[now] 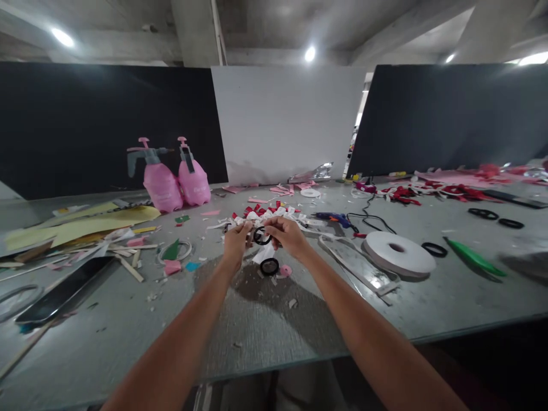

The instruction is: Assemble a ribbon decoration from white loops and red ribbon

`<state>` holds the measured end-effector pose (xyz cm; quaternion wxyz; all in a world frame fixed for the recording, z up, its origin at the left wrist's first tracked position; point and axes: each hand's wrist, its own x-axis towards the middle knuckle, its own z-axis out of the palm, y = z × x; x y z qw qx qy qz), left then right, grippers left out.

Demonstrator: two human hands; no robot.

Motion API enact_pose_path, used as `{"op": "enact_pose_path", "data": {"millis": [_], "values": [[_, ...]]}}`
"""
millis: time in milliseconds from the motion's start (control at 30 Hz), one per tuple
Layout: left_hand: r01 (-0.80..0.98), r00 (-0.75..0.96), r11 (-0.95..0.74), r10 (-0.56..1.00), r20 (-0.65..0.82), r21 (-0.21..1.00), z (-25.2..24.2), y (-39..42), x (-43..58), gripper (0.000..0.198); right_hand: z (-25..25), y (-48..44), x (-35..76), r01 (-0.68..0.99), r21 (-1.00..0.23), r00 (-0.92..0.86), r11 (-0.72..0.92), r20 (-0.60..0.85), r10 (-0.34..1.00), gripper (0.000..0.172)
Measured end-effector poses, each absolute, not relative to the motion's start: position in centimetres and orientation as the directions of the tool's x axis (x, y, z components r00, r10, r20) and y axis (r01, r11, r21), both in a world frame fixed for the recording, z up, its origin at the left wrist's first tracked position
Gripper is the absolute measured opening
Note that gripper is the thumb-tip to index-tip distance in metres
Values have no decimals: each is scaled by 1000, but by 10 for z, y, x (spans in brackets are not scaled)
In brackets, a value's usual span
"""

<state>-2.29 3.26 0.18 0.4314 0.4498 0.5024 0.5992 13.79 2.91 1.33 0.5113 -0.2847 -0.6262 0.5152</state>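
Observation:
Between my two hands, just above the table, is a black ring [262, 236] that looks like a hair tie. My left hand [236, 244] is closed in a pinch at its left side, with the fingertips partly hidden. My right hand [287, 235] grips its right side, fingers bent round it. A white piece of ribbon [263, 254] shows just beneath the hands. Closer to me, a second black ring [269, 266] lies on the table beside a small pink disc [285, 270]. Red and white ribbon bows [268, 211] are heaped right behind my hands.
A glue gun [331, 217] with a cord and a white ribbon roll [399, 254] lie to the right. More black rings [434, 249] and a green pointed item [474, 257] are farther right. Pink spray bottles [162, 187], a phone [66, 290] and scraps occupy the left.

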Motion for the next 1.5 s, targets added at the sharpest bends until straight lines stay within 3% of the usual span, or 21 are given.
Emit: {"op": "enact_pose_path", "data": {"millis": [133, 333, 800, 1067, 1233, 1333, 1500], "values": [[-128, -203, -158, 971, 130, 979, 0, 28, -20, 51, 8, 33, 141, -140, -951, -389, 275, 309, 868, 32], [-172, -211, -188, 966, 150, 967, 4, 23, -15, 51, 4, 37, 140, -50, -949, -239, 311, 314, 919, 25], [-171, -189, -190, 969, 157, 967, -5, 23, -10, 48, 3, 33, 137, -119, -961, -125, 250, 265, 956, 31], [-155, -143, -222, 969, 201, 963, 0, 16, -9, 45, 1, 35, 140, -19, -946, -114, 322, 322, 940, 33], [-178, -140, -231, 968, 208, 957, -1, 16, -10, 47, -2, 40, 141, 115, -906, -22, 408, 409, 912, 45], [-156, -127, -243, 966, 224, 957, -1, 17, -11, 49, -2, 41, 142, 113, -882, -105, 457, 447, 888, 54], [-80, -81, -284, 957, 277, 956, -2, 18, -14, 54, -1, 38, 143, 59, -874, -193, 482, 464, 865, 50]]}}
